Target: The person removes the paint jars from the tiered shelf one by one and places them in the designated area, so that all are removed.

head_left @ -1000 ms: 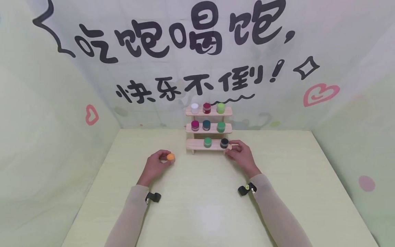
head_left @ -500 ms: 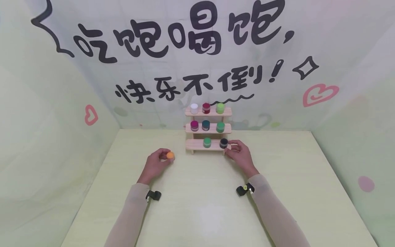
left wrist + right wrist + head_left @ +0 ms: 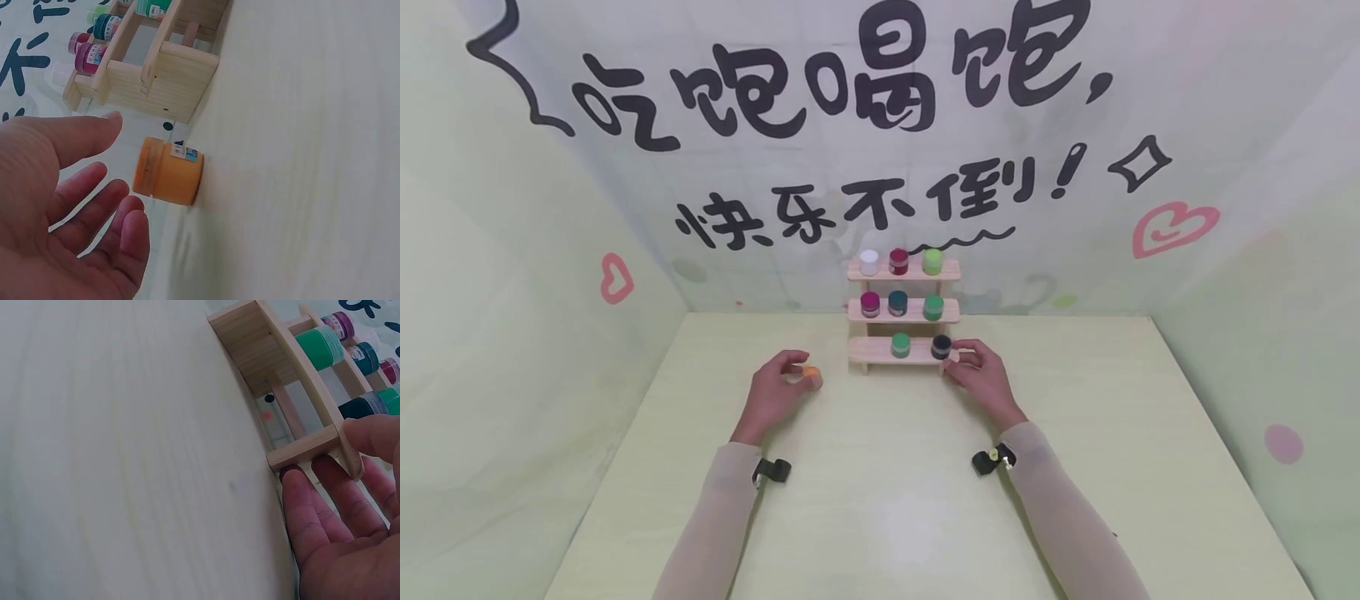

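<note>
A small orange paint jar [image 3: 169, 170] stands upright on the table left of a three-tier wooden rack [image 3: 872, 353]. My left hand [image 3: 772, 390] is beside the jar, its thumb and fingers spread around it, with a gap to the jar in the left wrist view. At the rack's right end, my right hand [image 3: 987, 382] grips the end of the lowest shelf, thumb on top and fingers underneath. Right beside that thumb sits a black paint jar [image 3: 941, 347]. A green paint jar [image 3: 900, 345] shares this lowest shelf.
The middle shelf bears a magenta jar [image 3: 870, 304], a teal jar [image 3: 897, 302] and a green jar [image 3: 933, 307]. On top are a white jar [image 3: 868, 262], a dark red jar [image 3: 898, 262] and a light green jar [image 3: 932, 262]. A printed cloth backdrop [image 3: 1060, 233] rises behind the table.
My left fingers have loosened and come away from the orange jar, which they held before. My right hand keeps its grip on the rack. The head view has shifted slightly.
</note>
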`<state>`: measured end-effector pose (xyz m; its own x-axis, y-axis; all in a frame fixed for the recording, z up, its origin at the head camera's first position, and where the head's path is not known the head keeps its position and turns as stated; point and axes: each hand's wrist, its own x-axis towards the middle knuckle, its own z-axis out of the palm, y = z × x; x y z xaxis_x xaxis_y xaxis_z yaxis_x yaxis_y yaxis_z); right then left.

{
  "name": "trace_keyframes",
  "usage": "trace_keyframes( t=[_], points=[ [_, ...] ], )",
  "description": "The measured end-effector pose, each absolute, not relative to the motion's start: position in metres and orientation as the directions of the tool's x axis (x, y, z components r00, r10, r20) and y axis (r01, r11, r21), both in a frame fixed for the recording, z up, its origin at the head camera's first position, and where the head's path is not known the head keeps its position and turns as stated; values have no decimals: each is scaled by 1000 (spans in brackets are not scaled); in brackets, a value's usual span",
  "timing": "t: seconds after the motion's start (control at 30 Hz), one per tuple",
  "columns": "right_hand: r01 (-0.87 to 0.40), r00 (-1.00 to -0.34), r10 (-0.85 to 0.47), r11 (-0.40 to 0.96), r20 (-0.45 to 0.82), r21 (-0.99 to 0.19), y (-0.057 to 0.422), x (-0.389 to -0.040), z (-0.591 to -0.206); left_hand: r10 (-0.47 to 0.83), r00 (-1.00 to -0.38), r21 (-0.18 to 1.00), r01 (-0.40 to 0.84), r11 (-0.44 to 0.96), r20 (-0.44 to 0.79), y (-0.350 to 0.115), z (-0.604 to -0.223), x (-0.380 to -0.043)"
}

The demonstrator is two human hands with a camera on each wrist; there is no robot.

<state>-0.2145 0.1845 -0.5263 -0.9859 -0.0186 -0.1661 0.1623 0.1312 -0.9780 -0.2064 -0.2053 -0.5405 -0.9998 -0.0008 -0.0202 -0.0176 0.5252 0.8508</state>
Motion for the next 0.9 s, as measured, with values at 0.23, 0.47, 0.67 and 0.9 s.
trace_keyframes(
  t=[0.23, 0.47, 0.67, 0.9],
  points=[
    [150, -989, -1, 104, -151, -983, 189, -225, -552, 5, -999, 887, 43, 460, 46, -195, -526, -212],
    [124, -992, 0, 119, -125, -985, 188, -226, -554, 19, -996, 897, 84, 434, 84, -180, -515, -219],
    [132, -991, -15, 133, -136, -982, 187, -224, -551, 36, -996, 916, 87, 391, 80, -167, -510, -222],
    [130, -990, -23, 161, -136, -978, 189, -224, -551, 63, -994, 909, 107, 403, 89, -142, -505, -228]
  ],
)
